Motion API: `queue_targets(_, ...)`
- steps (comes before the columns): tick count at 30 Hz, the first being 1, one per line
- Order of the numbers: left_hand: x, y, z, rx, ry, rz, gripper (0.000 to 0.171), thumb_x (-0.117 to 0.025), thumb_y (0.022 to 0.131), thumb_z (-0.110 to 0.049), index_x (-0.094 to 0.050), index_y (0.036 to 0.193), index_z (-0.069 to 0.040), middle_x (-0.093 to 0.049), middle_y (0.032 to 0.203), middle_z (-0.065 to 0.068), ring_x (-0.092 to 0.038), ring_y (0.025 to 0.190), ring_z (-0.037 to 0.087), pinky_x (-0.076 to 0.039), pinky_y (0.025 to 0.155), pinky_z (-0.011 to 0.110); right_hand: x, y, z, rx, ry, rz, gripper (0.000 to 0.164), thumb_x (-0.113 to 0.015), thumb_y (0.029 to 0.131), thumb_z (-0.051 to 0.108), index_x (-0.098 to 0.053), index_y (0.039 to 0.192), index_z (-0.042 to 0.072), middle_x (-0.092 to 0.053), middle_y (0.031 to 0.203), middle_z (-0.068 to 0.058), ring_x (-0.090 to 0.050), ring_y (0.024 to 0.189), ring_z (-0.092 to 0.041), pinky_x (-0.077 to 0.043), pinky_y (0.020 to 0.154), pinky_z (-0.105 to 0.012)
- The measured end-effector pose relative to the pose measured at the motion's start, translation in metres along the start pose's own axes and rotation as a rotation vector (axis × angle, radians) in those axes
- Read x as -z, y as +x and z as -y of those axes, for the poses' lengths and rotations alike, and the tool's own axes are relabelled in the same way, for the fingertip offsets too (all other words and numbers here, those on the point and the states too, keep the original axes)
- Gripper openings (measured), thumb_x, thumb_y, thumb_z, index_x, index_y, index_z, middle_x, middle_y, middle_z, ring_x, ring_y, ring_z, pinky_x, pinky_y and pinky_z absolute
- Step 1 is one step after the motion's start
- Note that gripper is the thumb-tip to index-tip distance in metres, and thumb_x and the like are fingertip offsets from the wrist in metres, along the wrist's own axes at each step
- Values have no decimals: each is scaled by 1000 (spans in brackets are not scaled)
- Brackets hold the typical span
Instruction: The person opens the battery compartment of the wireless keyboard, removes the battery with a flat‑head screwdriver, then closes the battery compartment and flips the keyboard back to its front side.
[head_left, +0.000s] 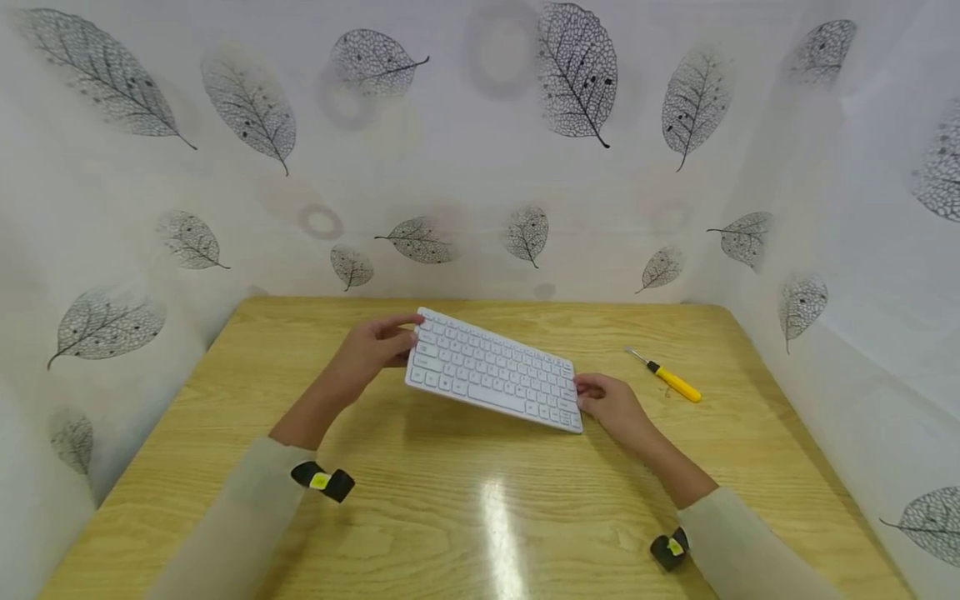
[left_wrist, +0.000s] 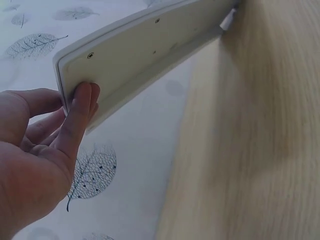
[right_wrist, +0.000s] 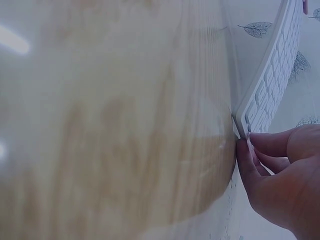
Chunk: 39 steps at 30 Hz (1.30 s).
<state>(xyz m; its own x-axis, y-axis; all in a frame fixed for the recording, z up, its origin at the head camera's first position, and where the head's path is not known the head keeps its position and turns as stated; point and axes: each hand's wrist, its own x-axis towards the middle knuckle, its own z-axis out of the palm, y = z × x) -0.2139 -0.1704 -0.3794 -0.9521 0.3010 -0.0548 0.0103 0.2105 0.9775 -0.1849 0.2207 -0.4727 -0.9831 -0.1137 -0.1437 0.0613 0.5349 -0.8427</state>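
A white keyboard [head_left: 491,367] is held tilted above the wooden table, its left end higher than its right, keys facing up. My left hand [head_left: 375,348] pinches its left end; in the left wrist view the fingers [left_wrist: 80,110] press against the underside [left_wrist: 125,47], where small screws show. At the lower right end, my right hand [head_left: 611,406] pinches the edge between thumb and fingers, also seen in the right wrist view beside the keyboard's corner [right_wrist: 245,120]. Whether that low corner touches the table is hard to tell.
A screwdriver [head_left: 675,382] with a yellow handle lies on the table [head_left: 420,517] to the right of my right hand, with a tiny object [head_left: 666,392] by it. Leaf-patterned white cloth [head_left: 465,167] hangs behind the table and along both sides.
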Motion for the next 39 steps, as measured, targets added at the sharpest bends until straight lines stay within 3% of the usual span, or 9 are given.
queue_targets(6,-6,4,-14,-5,14,-16,40,-60,101,-21,-58,139,-9,-65,125,16,-71,105,25,-58,89,33,0,1,-2,15,-3,0,38,-60,99,4,-57,137,-1,-63,129,-17,-60,113,-26,-51,93,-34)
queue_targets(20,-17,12,-37,-55,-9,-11,42,-62,99,-18,-58,139,-9,-66,119,18,-71,100,25,-59,88,33,-4,-3,6,44,-79,-36,42,-61,101,24,-57,139,5,-61,133,-15,-59,119,-30,-51,99,-45)
queue_targets(27,-23,16,-49,-61,6,-1,42,-62,100,-18,-58,141,-9,-66,122,15,-72,102,26,-59,88,34,-9,-9,49,188,-31,-91,38,-63,100,18,-60,135,4,-61,130,-13,-61,115,-28,-53,98,-42)
queue_targets(33,-28,21,-59,-53,-13,7,40,-61,100,-18,-59,139,-7,-67,123,15,-72,102,25,-59,87,34,-15,-13,87,343,39,-83,36,-66,99,15,-63,132,3,-64,127,-12,-63,114,-25,-54,97,-33)
queue_targets(39,-32,24,-66,-39,-19,-8,37,-62,99,-17,-62,134,-5,-68,121,16,-73,97,25,-60,86,35,-21,-20,123,442,102,-39,33,-68,97,13,-65,129,3,-63,130,-12,-64,116,-27,-53,100,-35)
